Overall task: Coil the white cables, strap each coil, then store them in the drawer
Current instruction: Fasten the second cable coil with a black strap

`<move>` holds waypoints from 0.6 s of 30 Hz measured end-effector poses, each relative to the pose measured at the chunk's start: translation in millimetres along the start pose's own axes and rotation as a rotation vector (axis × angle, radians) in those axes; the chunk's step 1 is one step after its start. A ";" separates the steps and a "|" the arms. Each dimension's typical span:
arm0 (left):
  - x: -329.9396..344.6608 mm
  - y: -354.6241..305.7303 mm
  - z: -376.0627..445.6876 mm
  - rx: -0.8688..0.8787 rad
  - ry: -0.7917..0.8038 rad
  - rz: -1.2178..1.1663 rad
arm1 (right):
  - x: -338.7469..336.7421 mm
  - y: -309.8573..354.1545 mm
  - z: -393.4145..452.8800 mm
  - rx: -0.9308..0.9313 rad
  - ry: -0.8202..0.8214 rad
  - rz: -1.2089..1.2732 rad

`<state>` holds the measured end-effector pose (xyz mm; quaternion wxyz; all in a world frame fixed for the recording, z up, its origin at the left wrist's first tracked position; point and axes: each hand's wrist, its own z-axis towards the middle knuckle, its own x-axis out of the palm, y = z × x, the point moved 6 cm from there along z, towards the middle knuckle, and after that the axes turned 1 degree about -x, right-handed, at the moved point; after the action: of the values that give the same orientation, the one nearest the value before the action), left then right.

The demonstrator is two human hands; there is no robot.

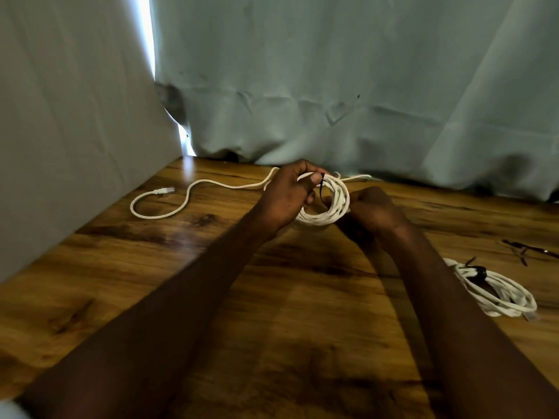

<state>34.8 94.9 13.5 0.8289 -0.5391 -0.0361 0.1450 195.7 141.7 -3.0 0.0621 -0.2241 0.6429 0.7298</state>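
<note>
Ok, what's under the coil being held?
Under the coil, gripped by the left hand and right hand, only wooden table shows. The hands hide the rest; whether it touches is unclear.

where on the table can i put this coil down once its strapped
Bare wood lies near the front edge of the table, between the forearms, and at the left below the loose cable. The right side is crowded: a strapped coil and spare straps lie there.
</note>
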 end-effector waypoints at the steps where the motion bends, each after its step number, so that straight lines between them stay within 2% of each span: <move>1: -3.4 1.9 1.6 -0.017 -0.035 -0.005 | -3.7 3.1 5.1 -0.057 -0.064 -0.084; 3: -10.3 6.6 4.7 -0.050 -0.101 -0.012 | -17.6 16.2 9.9 -0.206 -0.288 -0.168; 5: -17.3 13.4 7.3 -0.066 -0.144 0.046 | -23.3 35.3 1.7 -0.392 -0.420 -0.053; 7: -23.5 24.3 9.9 -0.094 -0.174 0.060 | -13.7 54.3 -10.2 -0.554 -0.362 -0.040; 9: -28.3 29.4 11.5 -0.121 -0.191 0.044 | 7.1 59.3 -17.9 -0.615 -0.233 -0.156; 11: -28.5 29.4 15.9 -0.139 -0.183 0.016 | 26.6 52.0 -21.2 -0.615 -0.189 -0.399; 13: -27.6 27.8 17.1 -0.198 -0.190 -0.021 | 37.5 47.3 -23.5 -0.608 -0.216 -0.610; 18: -20.2 41.6 13.9 -0.368 -0.152 -0.141 | 41.4 41.7 -22.1 -0.485 -0.204 -0.760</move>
<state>4.1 117.2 -16.5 0.7195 -0.6650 -0.1620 0.1178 148.4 105.2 16.5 0.3339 -0.3792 0.3163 0.8029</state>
